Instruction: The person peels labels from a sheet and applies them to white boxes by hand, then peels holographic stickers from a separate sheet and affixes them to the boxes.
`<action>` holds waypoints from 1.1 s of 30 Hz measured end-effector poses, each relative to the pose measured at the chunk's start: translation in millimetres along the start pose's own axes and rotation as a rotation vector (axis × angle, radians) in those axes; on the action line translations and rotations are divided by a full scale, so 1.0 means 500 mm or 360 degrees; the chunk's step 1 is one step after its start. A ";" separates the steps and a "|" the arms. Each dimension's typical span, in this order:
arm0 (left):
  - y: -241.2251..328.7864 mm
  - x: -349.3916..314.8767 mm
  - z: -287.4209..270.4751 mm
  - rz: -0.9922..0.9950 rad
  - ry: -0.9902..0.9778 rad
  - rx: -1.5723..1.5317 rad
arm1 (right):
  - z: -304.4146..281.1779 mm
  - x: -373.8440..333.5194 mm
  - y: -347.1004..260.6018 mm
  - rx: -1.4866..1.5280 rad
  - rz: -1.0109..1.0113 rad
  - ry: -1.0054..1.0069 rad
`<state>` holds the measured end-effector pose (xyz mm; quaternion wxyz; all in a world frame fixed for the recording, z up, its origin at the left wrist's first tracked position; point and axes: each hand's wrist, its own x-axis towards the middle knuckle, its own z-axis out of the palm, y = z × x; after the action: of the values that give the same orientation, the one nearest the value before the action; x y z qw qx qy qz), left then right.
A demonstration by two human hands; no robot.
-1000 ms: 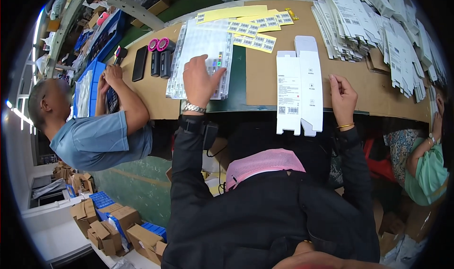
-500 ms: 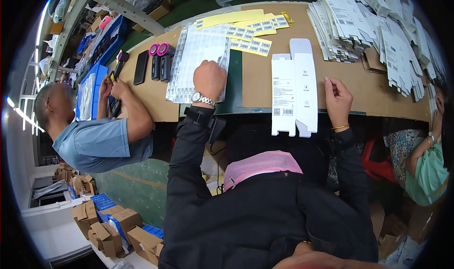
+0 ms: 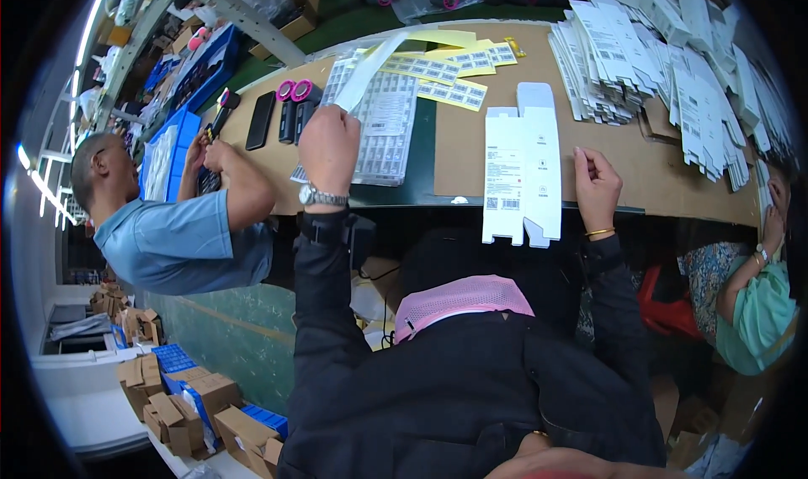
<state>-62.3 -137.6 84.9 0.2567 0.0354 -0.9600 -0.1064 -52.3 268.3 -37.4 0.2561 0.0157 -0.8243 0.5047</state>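
My left hand (image 3: 330,152) is closed on one end of a pale strip of backing paper (image 3: 370,75), which slants up and away to the right. Under it lies a stack of white label sheets (image 3: 385,132) printed with rows of small barcodes. In front of me a flattened white carton (image 3: 523,172) lies on the cardboard-covered table, its lower end past the front edge. Just right of the carton rests my right hand (image 3: 599,184). Its fingers are half curled, the thumb stands apart, and I see nothing in it.
Yellow label strips (image 3: 459,94) lie behind the sheets. Left of them are dark handheld devices with pink rings (image 3: 295,113) and a black phone (image 3: 261,119). Flattened cartons (image 3: 610,50) pile up at the back right. A person in blue (image 3: 168,226) sits left; another in green (image 3: 753,315) sits right.
My left hand has moved left and slightly nearer, and the pale strip now shows raised from the sheets in its grip. My right hand stays beside the carton.
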 end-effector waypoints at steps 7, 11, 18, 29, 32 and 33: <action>0.061 -0.149 -0.048 0.0181 0.0651 -0.0362 | -0.014 -0.009 0.042 0.0302 0.0122 -0.0045; 0.110 -0.198 -0.064 0.0361 0.0766 -0.0399 | -0.076 -0.005 -0.009 0.0665 0.0494 -0.0296; 0.201 -0.233 -0.064 0.1036 0.0423 -0.0506 | -0.081 -0.074 -0.207 0.1528 0.0230 -0.0851; 0.250 -0.300 0.005 0.1320 0.0211 -0.0664 | -0.059 -0.125 -0.208 0.1582 0.1051 -0.0625; 0.246 -0.307 -0.010 0.1127 -0.0004 -0.0853 | -0.055 -0.129 -0.204 0.1643 0.1046 -0.0543; 0.245 -0.306 -0.017 0.1131 -0.0001 -0.0850 | -0.059 -0.132 -0.205 0.1755 0.1040 -0.0578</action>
<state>72.9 -0.9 45.3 0.2773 -0.3642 -0.8515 -0.2558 46.2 227.3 28.6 -0.0985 -0.0217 -0.4378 0.8934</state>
